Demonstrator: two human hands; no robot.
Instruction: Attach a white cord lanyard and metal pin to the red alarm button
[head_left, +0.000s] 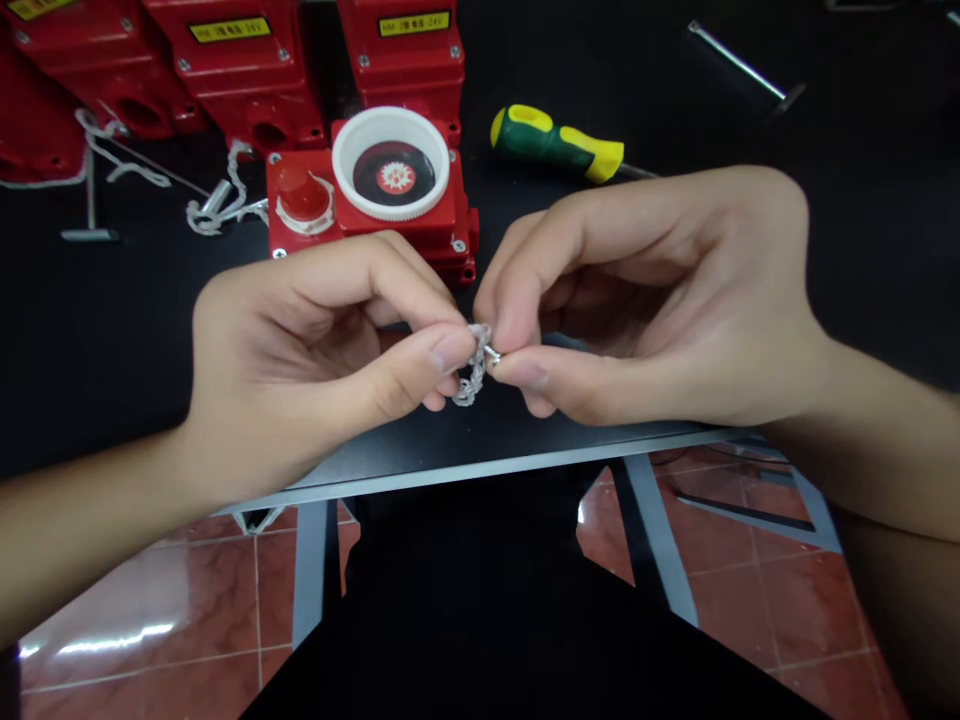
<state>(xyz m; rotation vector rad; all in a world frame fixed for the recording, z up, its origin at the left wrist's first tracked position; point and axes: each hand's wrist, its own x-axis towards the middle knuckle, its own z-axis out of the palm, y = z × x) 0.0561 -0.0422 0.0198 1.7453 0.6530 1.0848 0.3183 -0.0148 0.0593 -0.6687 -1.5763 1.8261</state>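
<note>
At frame centre, the left hand [315, 350] is pinching the cord [471, 385] and the right hand [660, 290] is pinching the tiny screw [493, 354], which is risking a drop if that pinch is loosening.

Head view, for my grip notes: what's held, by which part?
Left hand: pale cord, by its upper part; right hand: metal piece, by its right end.

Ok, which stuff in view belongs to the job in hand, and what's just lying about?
In hand, or likely part of it:
- whitish cord, pinched by the left hand
- small metal piece, pinched by the right hand
- front red box, probably

Apparently lying about, untouched:
- yellow-green screwdriver
- T-shaped metal tool, upper right
- red boxes behind
</note>
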